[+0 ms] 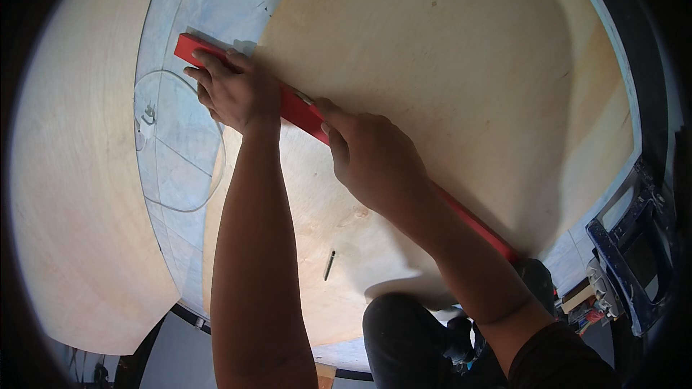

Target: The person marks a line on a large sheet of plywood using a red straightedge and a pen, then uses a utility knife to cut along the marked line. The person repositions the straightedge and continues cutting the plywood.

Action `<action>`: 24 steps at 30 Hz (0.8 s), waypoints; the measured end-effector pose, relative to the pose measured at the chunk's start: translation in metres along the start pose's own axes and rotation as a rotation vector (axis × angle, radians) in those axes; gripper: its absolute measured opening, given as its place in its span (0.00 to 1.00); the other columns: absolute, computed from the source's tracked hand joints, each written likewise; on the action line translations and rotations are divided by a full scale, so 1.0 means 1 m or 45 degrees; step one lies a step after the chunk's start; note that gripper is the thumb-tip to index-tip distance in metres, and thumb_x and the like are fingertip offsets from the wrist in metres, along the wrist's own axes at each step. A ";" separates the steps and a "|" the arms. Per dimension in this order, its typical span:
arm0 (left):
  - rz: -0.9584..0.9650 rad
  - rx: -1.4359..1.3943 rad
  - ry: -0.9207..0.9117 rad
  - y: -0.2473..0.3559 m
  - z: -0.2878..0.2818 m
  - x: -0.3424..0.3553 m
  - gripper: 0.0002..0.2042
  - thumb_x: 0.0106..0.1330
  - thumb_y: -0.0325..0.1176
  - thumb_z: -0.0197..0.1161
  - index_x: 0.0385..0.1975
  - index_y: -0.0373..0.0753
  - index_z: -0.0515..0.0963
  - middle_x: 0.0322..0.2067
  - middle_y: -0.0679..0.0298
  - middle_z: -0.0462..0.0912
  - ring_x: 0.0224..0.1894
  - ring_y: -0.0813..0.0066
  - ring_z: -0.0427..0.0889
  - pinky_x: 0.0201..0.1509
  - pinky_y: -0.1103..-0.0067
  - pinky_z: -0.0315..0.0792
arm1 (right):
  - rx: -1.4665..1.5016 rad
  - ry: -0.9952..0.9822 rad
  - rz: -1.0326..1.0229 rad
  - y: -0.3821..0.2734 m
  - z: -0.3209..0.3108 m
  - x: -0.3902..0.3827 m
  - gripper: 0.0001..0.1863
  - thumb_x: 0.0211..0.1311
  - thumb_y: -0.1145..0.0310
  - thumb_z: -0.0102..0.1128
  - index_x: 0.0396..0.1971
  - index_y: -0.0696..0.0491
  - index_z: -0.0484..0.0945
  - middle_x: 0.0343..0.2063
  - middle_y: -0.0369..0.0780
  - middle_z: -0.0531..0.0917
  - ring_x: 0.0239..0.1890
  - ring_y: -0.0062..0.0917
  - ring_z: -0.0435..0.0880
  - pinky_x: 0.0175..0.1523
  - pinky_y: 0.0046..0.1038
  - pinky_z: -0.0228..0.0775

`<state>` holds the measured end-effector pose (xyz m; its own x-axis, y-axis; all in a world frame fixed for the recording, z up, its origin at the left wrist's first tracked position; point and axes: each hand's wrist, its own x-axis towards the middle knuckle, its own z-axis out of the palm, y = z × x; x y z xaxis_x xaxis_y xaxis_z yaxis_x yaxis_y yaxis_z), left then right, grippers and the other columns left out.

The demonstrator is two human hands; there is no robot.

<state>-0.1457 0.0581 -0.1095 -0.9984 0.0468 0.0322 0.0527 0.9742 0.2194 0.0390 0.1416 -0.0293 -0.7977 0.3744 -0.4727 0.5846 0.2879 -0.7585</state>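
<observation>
A long red straightedge bar (299, 112) lies slantwise across a sheet of plywood (432, 65), from the upper left to my knee. My left hand (234, 90) presses the bar near its far end, fingers spread over its edges and thumb along the other side. My right hand (375, 155) is closed around a slim tool with a pale metallic tip (305, 99). That tip sits at the bar's upper edge; the tool's body is hidden in my fist. A short dark pen-like stick (329, 265) lies on the plywood below my right hand.
Another wooden sheet (79, 137) stands at the left. Between the sheets, a white cable with a plug (146, 124) lies on pale tiles (173, 166). A dark blue plastic stool-like frame (634, 252) and assorted tools (595, 302) are at the lower right, near my knee (407, 331).
</observation>
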 end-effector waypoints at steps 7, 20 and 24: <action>0.003 -0.022 0.004 -0.001 -0.002 0.002 0.36 0.80 0.53 0.44 0.85 0.43 0.55 0.84 0.47 0.54 0.84 0.48 0.56 0.84 0.53 0.53 | 0.029 -0.009 0.011 0.004 -0.003 -0.007 0.20 0.80 0.68 0.56 0.68 0.53 0.79 0.32 0.55 0.88 0.38 0.51 0.91 0.48 0.50 0.83; 0.076 0.024 0.089 -0.009 0.004 0.005 0.34 0.78 0.53 0.42 0.79 0.43 0.61 0.77 0.49 0.67 0.75 0.37 0.68 0.74 0.46 0.69 | 0.030 0.014 0.014 0.011 -0.011 -0.025 0.22 0.80 0.68 0.57 0.69 0.52 0.78 0.31 0.54 0.88 0.35 0.48 0.91 0.45 0.47 0.81; 0.135 0.017 0.202 -0.014 0.011 0.004 0.31 0.77 0.53 0.42 0.75 0.42 0.66 0.71 0.47 0.71 0.72 0.35 0.70 0.71 0.44 0.70 | 0.019 -0.018 0.038 0.023 -0.014 -0.041 0.22 0.80 0.67 0.57 0.70 0.51 0.77 0.33 0.53 0.88 0.37 0.48 0.90 0.46 0.48 0.81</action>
<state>-0.1502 0.0473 -0.1234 -0.9712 0.1153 0.2084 0.1565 0.9686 0.1932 0.0876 0.1454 -0.0213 -0.7821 0.3699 -0.5015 0.6059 0.2638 -0.7505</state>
